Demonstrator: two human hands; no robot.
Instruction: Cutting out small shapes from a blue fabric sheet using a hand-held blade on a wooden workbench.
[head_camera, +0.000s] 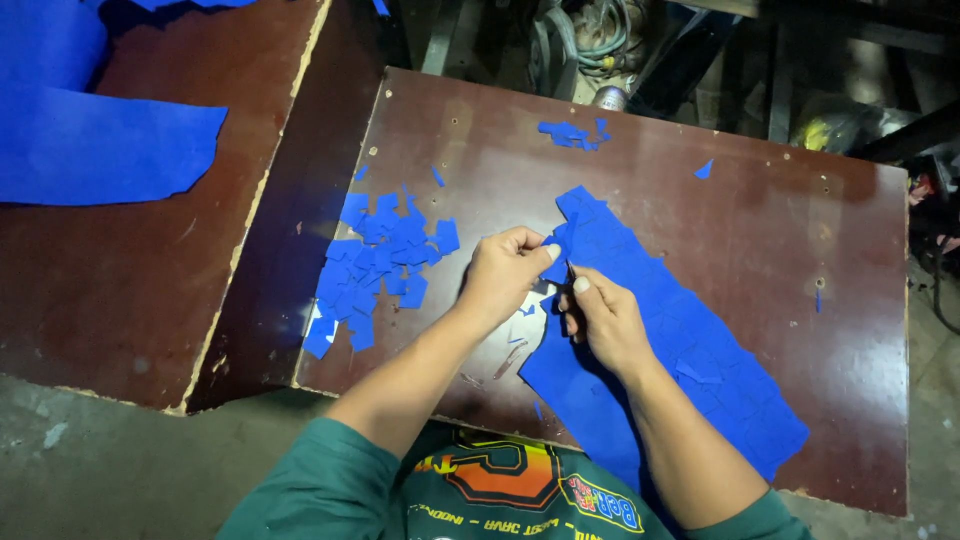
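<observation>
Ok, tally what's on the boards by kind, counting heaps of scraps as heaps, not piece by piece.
Large blue sheets: 2, one under the hands, one on the left board.
Heaps of blue scraps: 2, a big pile and a small cluster.
Loose blue chips apart from the heaps: at least 3, such as this chip.
Brown boards: 2, right and left.
Total: 9 or more.

A dark reddish-brown work board (760, 230), scuffed and chipped at its edges, carries a long blue sheet (690, 350) scored into small shapes, a heap of cut blue pieces (380, 265) to its left and stray scraps (572, 133) near the far edge. A second board (150, 290) alongside bears larger blue sheets (90, 150).
</observation>
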